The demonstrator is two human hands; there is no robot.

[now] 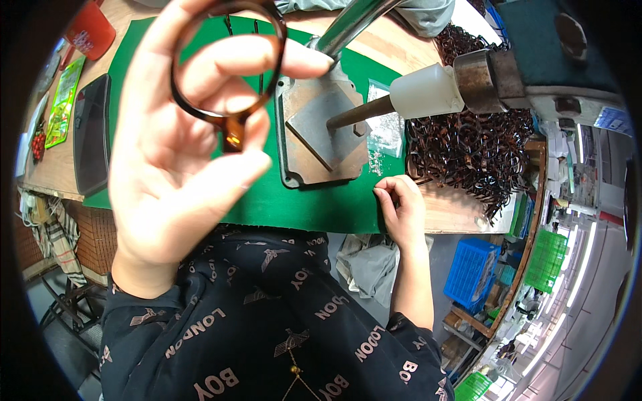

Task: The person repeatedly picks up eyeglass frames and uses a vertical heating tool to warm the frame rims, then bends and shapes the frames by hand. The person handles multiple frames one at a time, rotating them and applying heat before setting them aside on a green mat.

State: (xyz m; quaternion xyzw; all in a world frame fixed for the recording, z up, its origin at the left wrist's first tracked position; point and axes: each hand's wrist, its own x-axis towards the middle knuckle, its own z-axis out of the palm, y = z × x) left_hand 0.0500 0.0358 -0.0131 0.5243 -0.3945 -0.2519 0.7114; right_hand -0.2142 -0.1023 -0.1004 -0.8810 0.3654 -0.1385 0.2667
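Note:
Close up at the upper left, my left hand [167,164] pinches a brown tortoiseshell eyeglass frame [234,130]. One round rim shows whole, with fingers behind and through it; the rest passes out of the picture at the top. My right hand [404,210] rests at the front of the green mat [301,210], its fingers curled together. Whether anything small is between them is hidden. Tiny shiny metal parts [376,164] lie just beyond it, beside a clear plastic bag [386,134]. Left of these stands the metal base plate [307,134] of a bench press.
The press's steel column [351,30] and its rod with a white sleeve [426,92] reach over the base. A big heap of dark brown frames [468,154] fills the right. At the left are a black tablet-like slab [92,137], a green packet [65,100] and a red cup [92,33].

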